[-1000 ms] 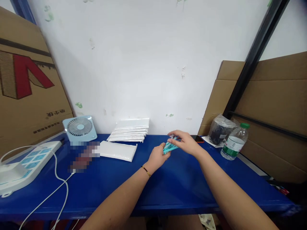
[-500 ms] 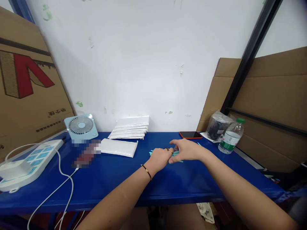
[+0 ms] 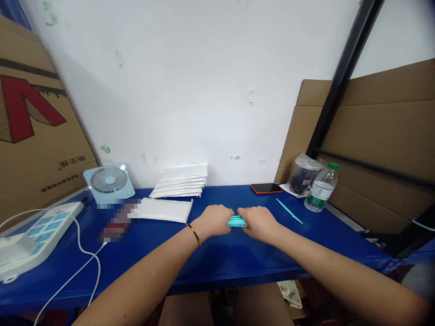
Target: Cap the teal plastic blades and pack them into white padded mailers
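Note:
Both hands meet over the blue table, gripping a bundle of thin turquoise sticks (image 3: 237, 221) from its two ends. My left hand (image 3: 215, 220) is closed around the left end, and my right hand (image 3: 260, 222) is closed around the right end. Only the middle of the bundle shows between them; its ends are hidden by the fingers. One loose turquoise stick (image 3: 289, 211), slim and tapered, lies slanted on the table to the right of my right hand.
At the back stands a stack of white packets (image 3: 181, 180), with a single white packet (image 3: 166, 210) in front. A fan (image 3: 110, 183), power strip (image 3: 44, 237) and white cable occupy the left. A phone (image 3: 267, 188), bagged dark object (image 3: 301, 176) and water bottle (image 3: 320, 190) are on the right.
My right hand has gone from loosely curved fingers to a closed grip on the bundle. The bundle now shows between both hands. The loose stick at right has come into clear view.

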The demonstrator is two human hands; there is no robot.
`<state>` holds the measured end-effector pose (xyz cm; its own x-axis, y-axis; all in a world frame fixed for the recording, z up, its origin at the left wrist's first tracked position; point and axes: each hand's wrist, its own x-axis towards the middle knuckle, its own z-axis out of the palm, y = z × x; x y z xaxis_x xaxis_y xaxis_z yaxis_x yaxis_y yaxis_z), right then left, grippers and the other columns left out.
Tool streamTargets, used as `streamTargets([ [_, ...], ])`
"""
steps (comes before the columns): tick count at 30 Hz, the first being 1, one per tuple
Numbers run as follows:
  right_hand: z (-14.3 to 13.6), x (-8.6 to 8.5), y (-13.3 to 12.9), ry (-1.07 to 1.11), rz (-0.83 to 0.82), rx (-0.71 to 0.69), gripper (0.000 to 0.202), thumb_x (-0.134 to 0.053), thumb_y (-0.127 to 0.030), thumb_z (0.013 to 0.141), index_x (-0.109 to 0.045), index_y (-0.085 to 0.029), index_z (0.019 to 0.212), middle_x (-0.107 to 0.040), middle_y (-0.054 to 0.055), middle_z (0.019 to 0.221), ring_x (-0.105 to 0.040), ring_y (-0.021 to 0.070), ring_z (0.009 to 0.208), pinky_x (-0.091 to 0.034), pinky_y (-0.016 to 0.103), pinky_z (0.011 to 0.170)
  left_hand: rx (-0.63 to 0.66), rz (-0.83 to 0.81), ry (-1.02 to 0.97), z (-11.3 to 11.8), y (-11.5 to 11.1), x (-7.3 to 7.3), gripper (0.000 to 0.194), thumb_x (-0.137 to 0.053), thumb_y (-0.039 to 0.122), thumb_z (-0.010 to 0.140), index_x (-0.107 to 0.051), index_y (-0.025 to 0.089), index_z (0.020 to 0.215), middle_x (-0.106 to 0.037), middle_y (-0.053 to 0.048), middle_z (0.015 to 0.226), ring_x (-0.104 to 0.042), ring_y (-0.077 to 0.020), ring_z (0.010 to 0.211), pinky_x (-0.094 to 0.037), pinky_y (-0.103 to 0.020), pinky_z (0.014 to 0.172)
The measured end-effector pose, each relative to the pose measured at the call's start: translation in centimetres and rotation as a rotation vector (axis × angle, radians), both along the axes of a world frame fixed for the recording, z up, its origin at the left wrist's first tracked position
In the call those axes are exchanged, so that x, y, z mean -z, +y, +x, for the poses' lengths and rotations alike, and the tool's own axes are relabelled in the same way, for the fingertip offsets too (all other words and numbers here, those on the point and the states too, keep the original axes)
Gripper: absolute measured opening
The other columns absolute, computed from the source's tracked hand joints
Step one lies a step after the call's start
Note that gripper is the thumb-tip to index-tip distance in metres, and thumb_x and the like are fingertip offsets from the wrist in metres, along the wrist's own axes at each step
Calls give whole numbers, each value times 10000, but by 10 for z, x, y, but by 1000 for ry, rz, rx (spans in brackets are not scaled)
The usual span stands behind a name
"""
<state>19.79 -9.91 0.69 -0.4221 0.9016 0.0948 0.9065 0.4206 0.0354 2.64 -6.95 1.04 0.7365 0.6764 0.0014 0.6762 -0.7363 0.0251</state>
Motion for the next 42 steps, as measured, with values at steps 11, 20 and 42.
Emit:
streamTargets([
  [11, -6, 41, -11, 981, -1263, -40, 197, -660, -242, 639, -579, -141, 786, -565, -31, 546, -521, 75, 434, -436, 170, 410, 326, 515, -57, -18, -18, 18, 175, -401, 201, 881, -539, 234, 983, -618, -24, 801, -557, -144, 751, -373, -285, 688],
  [20, 35, 40, 4, 952, -868, -4, 146, -625, -262, 686, -550, -166, 766, -478, -57, 522, -443, 59, 427, -367, 162, 409, -646, 169, -177, -110, 17, 59, 308, -515, 359, 781, -564, 141, 993, -564, -151, 1070, -526, -286, 1008, -399, -375, 816],
  [42, 30, 30, 48, 257, -199, -4, 119, -539, -238, 728, -589, -227, 834, -656, 6, 818, -591, 170, 742, -337, 218, 569, -65, -150, -126, -79, 69, 50, 858, -679, 510, 544, -388, 230, 1302, -486, -92, 1231, -505, -275, 1065, -366, -342, 926],
])
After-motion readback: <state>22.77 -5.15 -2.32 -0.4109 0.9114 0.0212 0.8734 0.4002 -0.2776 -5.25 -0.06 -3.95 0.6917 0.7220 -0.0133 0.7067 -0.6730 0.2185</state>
